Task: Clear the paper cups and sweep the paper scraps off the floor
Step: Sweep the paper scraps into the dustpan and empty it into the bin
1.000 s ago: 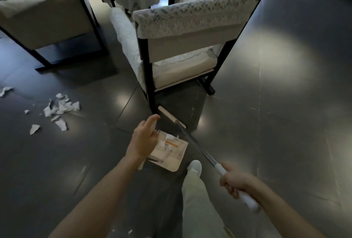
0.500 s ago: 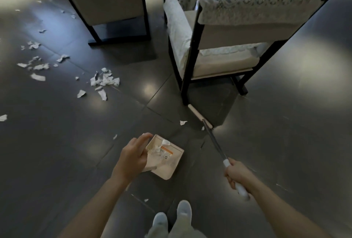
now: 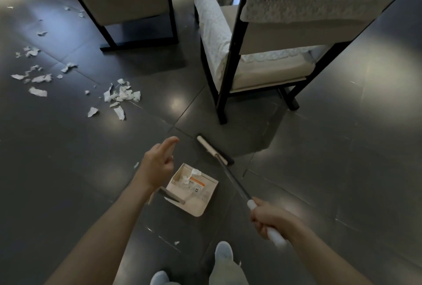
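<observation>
Broom (image 3: 213,150): head on floor, near chair (image 3: 222,106) leg.
Right hand (image 3: 268,218): fingers wrapped round broom's white handle.
Left hand (image 3: 157,166): fingers loose, holding nothing, above dustpan (image 3: 196,207).
Dustpan: on floor, scraps inside.
Paper scraps (image 3: 121,96): strewn on floor, left of dustpan.

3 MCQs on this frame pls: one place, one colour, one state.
1. Where is the broom head?
A on the floor, between dustpan and chair
B on a seat
C inside the pan

2. Dustpan colour?
A red
B blue
C beige

3. Right hand?
A open, empty
B grips the broom handle
C holds a cup

Answers:
1 A: it lies just beyond the dustpan, short of the chair.
2 C: its tray is beige.
3 B: the hand is curled round the handle.
</observation>
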Tool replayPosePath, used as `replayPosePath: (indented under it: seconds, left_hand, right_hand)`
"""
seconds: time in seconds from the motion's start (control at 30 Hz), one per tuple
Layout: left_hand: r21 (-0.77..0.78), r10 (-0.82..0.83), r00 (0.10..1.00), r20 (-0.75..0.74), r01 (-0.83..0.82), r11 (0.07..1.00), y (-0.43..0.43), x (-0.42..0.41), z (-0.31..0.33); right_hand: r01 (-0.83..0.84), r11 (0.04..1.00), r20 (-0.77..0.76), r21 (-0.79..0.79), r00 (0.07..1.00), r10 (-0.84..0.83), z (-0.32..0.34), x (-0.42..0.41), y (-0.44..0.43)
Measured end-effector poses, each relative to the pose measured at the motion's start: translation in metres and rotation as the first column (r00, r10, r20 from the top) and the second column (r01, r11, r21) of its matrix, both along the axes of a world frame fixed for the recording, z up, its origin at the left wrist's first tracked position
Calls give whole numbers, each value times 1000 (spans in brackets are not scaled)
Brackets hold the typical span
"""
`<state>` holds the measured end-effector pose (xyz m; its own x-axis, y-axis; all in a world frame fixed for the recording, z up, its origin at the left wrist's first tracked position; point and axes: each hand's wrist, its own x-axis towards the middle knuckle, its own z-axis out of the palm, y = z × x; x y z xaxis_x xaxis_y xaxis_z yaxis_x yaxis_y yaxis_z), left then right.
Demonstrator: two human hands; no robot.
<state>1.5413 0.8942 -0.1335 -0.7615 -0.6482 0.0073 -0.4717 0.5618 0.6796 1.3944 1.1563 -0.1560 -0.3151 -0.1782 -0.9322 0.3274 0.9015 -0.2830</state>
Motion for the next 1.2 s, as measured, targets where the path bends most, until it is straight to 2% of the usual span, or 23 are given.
replayPosePath:
  seconds: [0.07,0.17,0.27,0.4,0.6,0.7,0.9,1.1,1.2]
  left_hand:
    - [8,-9,1000,-2,9,1000,1,3,0]
    - [23,-34,999,-8,34,999,3,8,-1]
    - [15,-56,998,17,55,998,1,20,-1]
    - [-17,-91,996,-12,90,996,-3,62,7]
    - [-52,-173,976,-132,167,985,2,159,29]
    - [-97,-212,963,-165,198,975,13,219,34]
    - [-163,-151,979,-138,128,978,37,331,31]
    - [-222,-260,961,-99,234,947,52,424,24]
    - [-185,-285,957,-49,272,944,56,458,15]
  right_hand:
    - [-65,997,58,45,996,63,9,26,0]
    - [-18,999,141,44,990,11,33,61,-4]
    - [-22,1000,105,-22,994,24,71,92,6]
    - [231,967,147,-105,966,-215,102,135,30]
    - [372,908,153,-195,926,-346,120,189,39]
    - [346,916,103,-202,938,-332,114,213,42]
    - [179,973,-65,-145,980,-190,76,276,64]
    - [108,991,-23,-75,994,-110,57,337,91]
    - [87,995,19,-46,996,-86,46,369,96]
